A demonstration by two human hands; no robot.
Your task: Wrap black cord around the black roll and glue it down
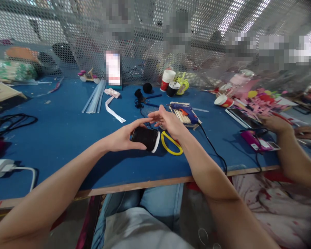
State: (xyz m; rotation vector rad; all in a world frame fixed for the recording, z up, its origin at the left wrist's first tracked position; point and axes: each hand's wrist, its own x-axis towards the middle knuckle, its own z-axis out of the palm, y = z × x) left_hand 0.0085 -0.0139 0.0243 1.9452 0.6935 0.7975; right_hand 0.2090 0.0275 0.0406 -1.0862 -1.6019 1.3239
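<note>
A cup wrapped in black, tipped on its side with its white rim facing right, is in the grip of my left hand, the thumb below and the fingers over the top. My right hand hovers just beyond the cup's rim, its fingers stretched toward my left fingertips; I see nothing held in it. Beneath my right wrist lies a yellow looped handle, the rest of which is hidden. A blue glue gun rests on a small rack of wooden sticks beyond my right hand.
Farther back are a black yarn ball, pliers, paper cups, clear glue sticks and a white ribbon. A cable runs to the table edge. At right, a co-worker's hand is near a phone.
</note>
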